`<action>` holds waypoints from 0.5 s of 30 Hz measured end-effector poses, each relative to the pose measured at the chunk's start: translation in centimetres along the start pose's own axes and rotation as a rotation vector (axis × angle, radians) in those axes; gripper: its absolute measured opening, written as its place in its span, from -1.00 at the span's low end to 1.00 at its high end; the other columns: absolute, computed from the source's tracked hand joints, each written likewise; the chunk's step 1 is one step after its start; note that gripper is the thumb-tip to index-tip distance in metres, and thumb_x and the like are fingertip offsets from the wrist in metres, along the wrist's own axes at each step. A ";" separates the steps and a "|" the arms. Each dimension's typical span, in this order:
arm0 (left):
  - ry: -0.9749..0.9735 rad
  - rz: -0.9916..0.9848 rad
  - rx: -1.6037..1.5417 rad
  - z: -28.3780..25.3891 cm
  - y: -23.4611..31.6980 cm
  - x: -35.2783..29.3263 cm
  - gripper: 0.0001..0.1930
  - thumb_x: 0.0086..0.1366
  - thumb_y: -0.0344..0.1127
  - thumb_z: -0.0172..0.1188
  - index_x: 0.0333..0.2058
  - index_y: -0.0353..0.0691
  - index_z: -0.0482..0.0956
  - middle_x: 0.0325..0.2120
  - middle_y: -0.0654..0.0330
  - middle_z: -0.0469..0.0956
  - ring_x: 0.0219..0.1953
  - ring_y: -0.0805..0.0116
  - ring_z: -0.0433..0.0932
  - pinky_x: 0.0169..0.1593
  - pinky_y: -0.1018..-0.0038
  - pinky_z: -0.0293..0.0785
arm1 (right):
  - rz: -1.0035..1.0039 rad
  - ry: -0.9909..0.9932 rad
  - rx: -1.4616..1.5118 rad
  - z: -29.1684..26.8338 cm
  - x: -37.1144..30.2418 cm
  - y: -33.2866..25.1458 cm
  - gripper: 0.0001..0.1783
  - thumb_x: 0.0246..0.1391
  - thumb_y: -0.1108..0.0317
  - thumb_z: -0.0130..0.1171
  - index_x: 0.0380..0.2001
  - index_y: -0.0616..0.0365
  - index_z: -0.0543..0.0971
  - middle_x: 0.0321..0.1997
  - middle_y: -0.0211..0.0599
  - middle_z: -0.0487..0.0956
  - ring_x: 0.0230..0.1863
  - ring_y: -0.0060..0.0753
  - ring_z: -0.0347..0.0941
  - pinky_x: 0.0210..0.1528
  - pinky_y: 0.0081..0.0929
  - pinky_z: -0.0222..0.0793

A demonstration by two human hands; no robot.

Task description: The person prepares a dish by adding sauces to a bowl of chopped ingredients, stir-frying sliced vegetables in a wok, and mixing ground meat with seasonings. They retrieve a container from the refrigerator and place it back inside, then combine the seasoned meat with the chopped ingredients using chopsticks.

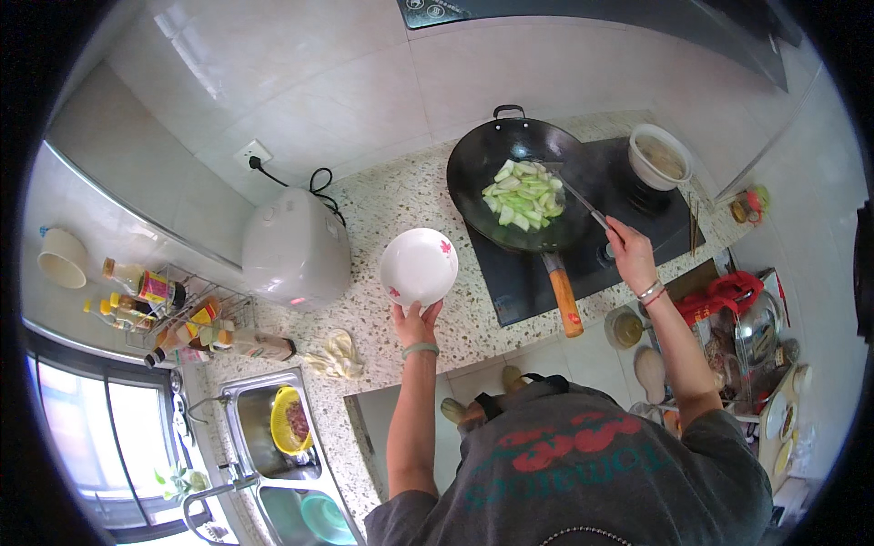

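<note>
My left hand (417,328) grips the near rim of a white bowl (419,266) with pink leaf marks, which is over the speckled counter. Nothing shows inside the bowl; whether its base touches the counter, I cannot tell. To the right, my right hand (632,255) is wrapped round the handle of a spatula (584,198). The spatula's head reaches the pale green vegetable slices (523,194) in a black wok (471,168). Its wooden handle (564,298) points toward me.
A black cooktop (510,291) lies under the wok, with a white pot (678,175) at its right. A grey-white appliance (300,250) stands left of the bowl, near a crumpled cloth (340,355) and a bottle rack (187,314). The sink (255,428) holds a yellow basket (279,423).
</note>
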State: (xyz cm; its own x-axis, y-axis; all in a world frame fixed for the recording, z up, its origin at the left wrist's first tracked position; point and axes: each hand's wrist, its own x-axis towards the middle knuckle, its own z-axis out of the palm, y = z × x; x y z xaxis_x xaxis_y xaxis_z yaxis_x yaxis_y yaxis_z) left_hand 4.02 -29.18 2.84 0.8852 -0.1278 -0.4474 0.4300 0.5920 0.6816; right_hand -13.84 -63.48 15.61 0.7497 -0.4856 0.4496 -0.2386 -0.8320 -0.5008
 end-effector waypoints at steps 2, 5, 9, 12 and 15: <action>0.041 -0.018 0.009 -0.2 -0.5 0.0 -0.40 0.24 -0.65 -0.14 0.26 -0.16 0.07 0.11 -0.12 0.28 -0.07 -0.22 0.53 -0.05 0.06 0.65 | -0.029 0.054 -0.054 1.2 -0.5 0.9 -0.74 0.12 0.40 0.15 -0.10 0.18 0.58 -0.37 0.04 0.58 -0.37 0.07 0.52 -0.34 -0.19 0.41; 0.008 0.017 -0.002 -2.1 -1.6 0.7 -0.37 0.25 -0.65 -0.14 0.28 -0.11 0.03 0.13 -0.12 0.25 -0.07 -0.24 0.52 -0.06 0.04 0.65 | 0.075 -0.009 0.046 1.2 -2.2 0.3 -0.73 0.13 0.40 0.15 -0.09 0.20 0.57 -0.38 0.04 0.58 -0.38 0.06 0.52 -0.35 -0.21 0.41; 0.083 -0.009 -0.062 -4.3 -2.6 1.6 -0.36 0.26 -0.65 -0.14 0.29 -0.07 0.00 0.16 -0.11 0.21 -0.07 -0.28 0.51 -0.08 0.03 0.66 | 0.094 -0.051 0.071 -0.6 -4.7 -2.3 -0.73 0.15 0.40 0.14 -0.07 0.18 0.57 -0.42 -0.01 0.55 -0.44 -0.01 0.50 -0.39 -0.27 0.39; 0.093 -0.005 -0.082 -5.0 -3.1 1.9 -0.37 0.27 -0.65 -0.15 0.29 -0.05 0.02 0.17 -0.08 0.20 -0.07 -0.31 0.50 -0.10 0.01 0.66 | 0.042 -0.057 0.002 -0.6 -6.0 -2.7 -0.72 0.14 0.40 0.14 -0.06 0.17 0.56 -0.42 -0.03 0.55 -0.44 0.01 0.49 -0.40 -0.26 0.38; 0.057 0.002 -0.099 -5.7 -3.6 2.3 -0.36 0.26 -0.66 -0.15 0.29 -0.06 0.02 0.16 -0.08 0.21 -0.05 -0.30 0.49 -0.10 0.00 0.66 | 0.035 -0.095 -0.036 0.7 -6.4 -1.8 -0.70 0.12 0.42 0.15 -0.05 0.16 0.55 -0.39 -0.02 0.56 -0.39 0.05 0.50 -0.36 -0.22 0.40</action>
State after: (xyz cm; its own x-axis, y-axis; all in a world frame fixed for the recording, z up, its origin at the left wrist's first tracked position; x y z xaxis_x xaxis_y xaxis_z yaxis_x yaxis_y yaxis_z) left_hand 3.49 -27.01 -3.93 0.8733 -0.0822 -0.4802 0.4057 0.6682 0.6236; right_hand -17.82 -58.69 13.10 0.7950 -0.4887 0.3592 -0.2868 -0.8248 -0.4873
